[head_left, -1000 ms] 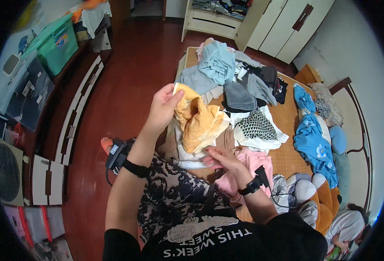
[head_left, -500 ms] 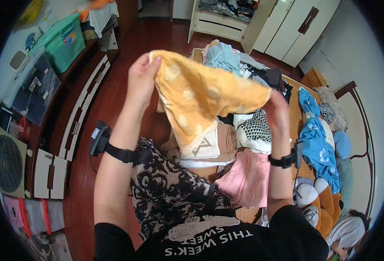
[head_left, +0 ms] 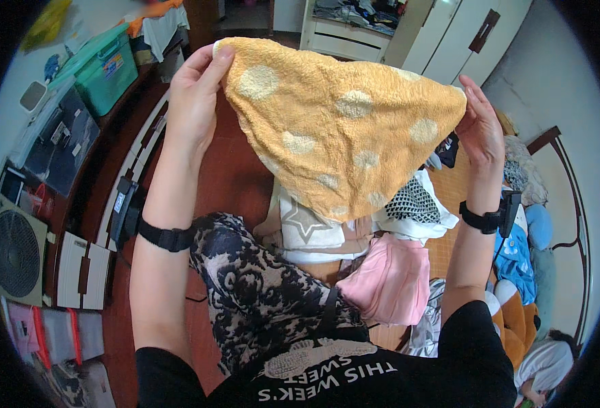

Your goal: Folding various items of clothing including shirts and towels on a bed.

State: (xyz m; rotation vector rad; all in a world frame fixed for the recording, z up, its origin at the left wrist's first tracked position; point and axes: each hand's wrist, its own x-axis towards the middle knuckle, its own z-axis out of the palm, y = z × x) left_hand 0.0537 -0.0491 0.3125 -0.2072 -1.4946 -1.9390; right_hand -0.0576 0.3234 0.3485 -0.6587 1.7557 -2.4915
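A yellow towel [head_left: 334,129] with pale round spots hangs spread between my two hands. My left hand [head_left: 195,98] pinches its upper left corner between thumb and fingers. At the upper right corner, my right hand [head_left: 482,129] grips the edge, with some fingers hidden behind the cloth. The towel sags in the middle above a folded white cloth with a grey star [head_left: 307,228], which lies on a stack of folded pieces. Beside that stack are a folded pink garment [head_left: 388,282] and a white cloth with a black pattern [head_left: 415,207].
Blue flowered clothing [head_left: 514,262] and plush toys [head_left: 515,316] lie along the right side of the bed. Another person [head_left: 546,364] is at the lower right. To the left stand a green storage box [head_left: 103,71] and a fan [head_left: 16,251]. A wardrobe [head_left: 449,41] stands at the back.
Both hands have risen and moved apart, the right one outward to the right. The towel, bunched and slanting before, is now stretched wide between them.
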